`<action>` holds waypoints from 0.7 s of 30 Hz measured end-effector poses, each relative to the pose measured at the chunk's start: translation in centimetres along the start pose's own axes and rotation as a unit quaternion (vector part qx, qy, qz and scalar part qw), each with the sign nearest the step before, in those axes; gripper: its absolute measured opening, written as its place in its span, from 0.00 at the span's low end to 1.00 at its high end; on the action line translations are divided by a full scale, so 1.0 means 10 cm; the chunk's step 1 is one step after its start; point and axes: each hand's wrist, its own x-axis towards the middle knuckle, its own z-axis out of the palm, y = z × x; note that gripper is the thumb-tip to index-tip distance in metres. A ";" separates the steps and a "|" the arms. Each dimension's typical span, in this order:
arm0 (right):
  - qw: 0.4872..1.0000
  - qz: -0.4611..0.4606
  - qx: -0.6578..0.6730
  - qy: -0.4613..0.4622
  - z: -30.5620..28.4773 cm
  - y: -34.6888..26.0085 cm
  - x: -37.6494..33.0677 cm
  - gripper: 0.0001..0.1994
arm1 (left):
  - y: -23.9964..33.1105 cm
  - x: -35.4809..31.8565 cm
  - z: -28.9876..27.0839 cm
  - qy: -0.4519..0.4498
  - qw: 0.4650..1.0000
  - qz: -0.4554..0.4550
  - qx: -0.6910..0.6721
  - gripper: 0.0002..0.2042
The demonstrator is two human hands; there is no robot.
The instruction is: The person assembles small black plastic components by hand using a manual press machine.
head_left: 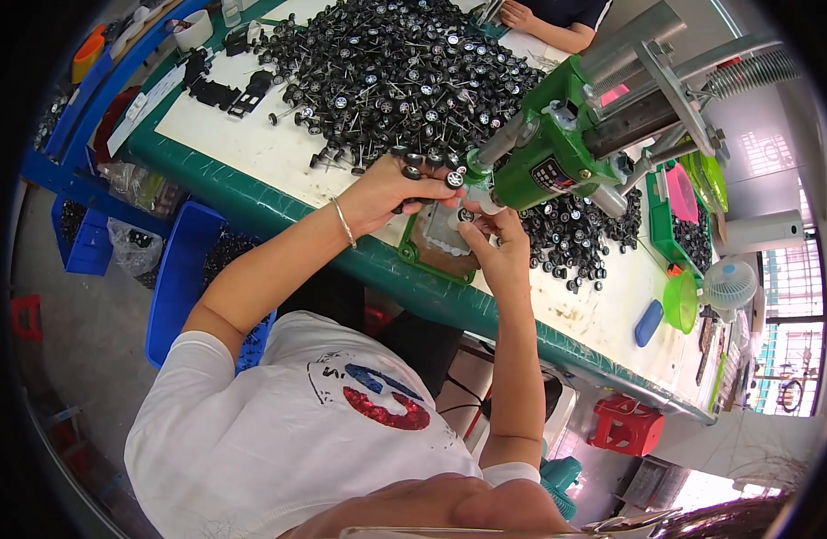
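Note:
My left hand (pixel 386 192) is closed around several small black toy wheels (pixel 454 180) with silvery hubs, which stick out past its fingers. My right hand (pixel 501 244) pinches a single small wheel (pixel 466 216) between thumb and fingers, beneath the head of the press. Over both hands leans a green hand press (pixel 546 166) with metal rods and a spring. Its green base (pixel 412 252) lies under the hands, partly hidden by them. Just beyond my left hand begins a large heap of black wheels (pixel 404 81), many on thin metal axles.
More wheels (pixel 571 235) lie right of the press. Black toy chassis parts (pixel 218 92) sit at the table's far left. A blue bin (pixel 175 278) stands beside me, a small fan (pixel 729 284) at the right. Across the table, another person's hand (pixel 519 16) works.

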 end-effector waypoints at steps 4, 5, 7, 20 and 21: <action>0.999 0.020 0.044 0.005 0.04 0.07 0.01 0.16 | -0.09 0.07 0.06 0.002 0.998 0.023 0.066 0.09; 0.999 0.019 0.044 0.006 0.04 0.06 0.02 0.16 | -0.04 0.05 0.12 0.016 0.997 0.021 0.074 0.08; 1.000 -0.011 -0.012 -0.001 0.02 0.01 0.01 0.18 | -0.10 0.09 0.13 0.020 0.993 0.027 0.112 0.09; 0.964 0.028 0.191 0.180 -0.84 -0.10 0.17 0.16 | -0.27 0.22 0.21 0.045 0.978 0.089 0.183 0.15; 0.952 -0.007 0.244 0.186 -0.94 -0.12 0.24 0.16 | -0.26 0.23 0.22 0.046 0.980 0.077 0.176 0.13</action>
